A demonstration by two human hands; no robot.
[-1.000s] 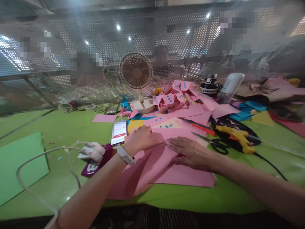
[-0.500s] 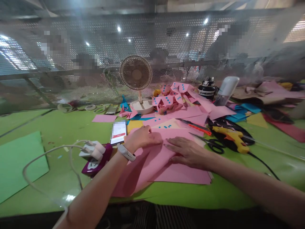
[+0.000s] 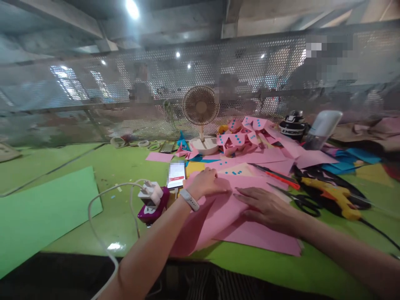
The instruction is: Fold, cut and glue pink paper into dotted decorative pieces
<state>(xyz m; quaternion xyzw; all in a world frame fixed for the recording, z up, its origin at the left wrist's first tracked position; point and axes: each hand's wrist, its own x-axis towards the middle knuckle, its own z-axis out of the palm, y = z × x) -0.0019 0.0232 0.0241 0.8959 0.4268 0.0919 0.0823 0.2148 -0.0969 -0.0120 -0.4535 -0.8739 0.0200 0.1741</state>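
Note:
A large pink sheet of paper point(image 3: 218, 218) lies in front of me, curled and folded over, with a raised flap on its left and a flat part beneath. My left hand point(image 3: 206, 183) is closed on the upper part of this paper, its fingers bent and partly hidden; a white watch point(image 3: 189, 200) is on that wrist. Just to the right, my right hand point(image 3: 267, 208) lies flat on the same paper, fingers stretched out. Black-handled scissors point(image 3: 308, 205) rest beyond the right hand.
Behind the scissors lie a yellow glue gun point(image 3: 336, 193) and a red cutter point(image 3: 283, 180). A purple power strip point(image 3: 156, 210) with chargers and a phone point(image 3: 176, 174) sit left. A small fan point(image 3: 201, 107), pink cut-outs point(image 3: 233, 143) and a bottle point(image 3: 323, 129) stand behind. A green sheet point(image 3: 53, 216) lies far left.
The view has turned left and tipped up, so everything appears shifted rightward. Both hands keep nearly the same places on the pink paper.

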